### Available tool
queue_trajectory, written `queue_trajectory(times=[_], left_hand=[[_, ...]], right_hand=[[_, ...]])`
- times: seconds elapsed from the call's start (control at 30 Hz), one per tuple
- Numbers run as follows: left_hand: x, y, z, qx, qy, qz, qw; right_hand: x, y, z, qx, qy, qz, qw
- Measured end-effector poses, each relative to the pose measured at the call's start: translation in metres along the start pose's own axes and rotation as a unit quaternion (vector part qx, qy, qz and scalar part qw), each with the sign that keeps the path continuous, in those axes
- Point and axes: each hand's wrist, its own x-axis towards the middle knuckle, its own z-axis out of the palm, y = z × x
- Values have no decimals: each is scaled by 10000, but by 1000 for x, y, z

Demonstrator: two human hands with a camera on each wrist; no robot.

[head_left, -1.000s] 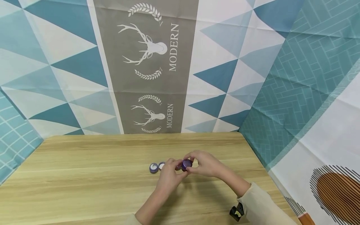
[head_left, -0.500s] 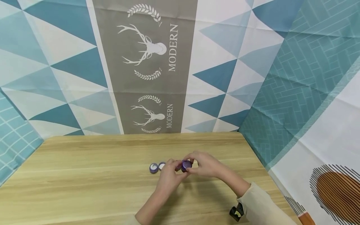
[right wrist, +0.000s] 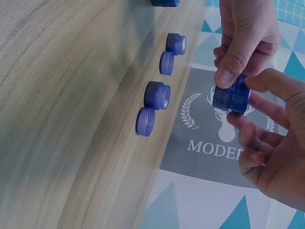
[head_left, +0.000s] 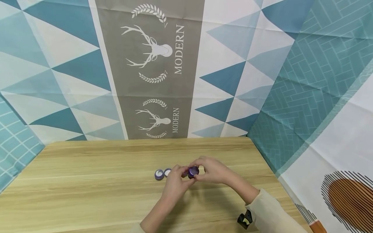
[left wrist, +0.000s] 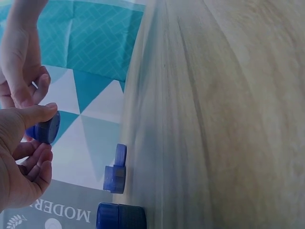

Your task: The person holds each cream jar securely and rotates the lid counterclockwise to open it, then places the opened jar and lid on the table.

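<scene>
A small purple-blue jar (head_left: 193, 172) is held in the air over the table between both hands. My left hand (head_left: 175, 183) pinches its body (right wrist: 221, 98), with the thumb along the side in the right wrist view. The right hand (head_left: 212, 170) grips the lid end (right wrist: 240, 97) between thumb and fingers. In the left wrist view, the left thumb and fingertips cover part of the jar (left wrist: 46, 129). On the tabletop, an uncovered jar (right wrist: 157, 95) stands beside a loose lid (right wrist: 145, 121), with another open jar (right wrist: 176, 44) and lid (right wrist: 167, 63) farther along.
One more blue jar (right wrist: 165, 2) is cut off by the top edge of the right wrist view. The wooden table (head_left: 96, 194) meets a patterned cloth backdrop (head_left: 157, 81). A black device (head_left: 245, 220) sits at the right sleeve.
The right fingers have shifted slightly on the lid end, and the held jar sits a touch lower in the head view. The left hand and the table items stay in place.
</scene>
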Motion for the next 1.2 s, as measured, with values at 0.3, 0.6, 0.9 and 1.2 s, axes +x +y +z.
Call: queue_trajectory(times=[0.3, 0.6, 0.9, 1.2], left_hand=[[0, 1, 1, 41, 6, 17, 10000], [-1, 0, 1, 50, 32, 75, 10000], [0, 1, 2, 34, -61, 70, 10000], [-2, 1, 2, 127, -30, 120, 9998]], right_hand=[[-1, -2, 0, 123, 162, 332, 9992], [-1, -3, 0, -9, -149, -13, 9999], [2, -5, 1, -278, 11, 177, 9995], [-2, -3, 2, -203, -86, 144, 9997]])
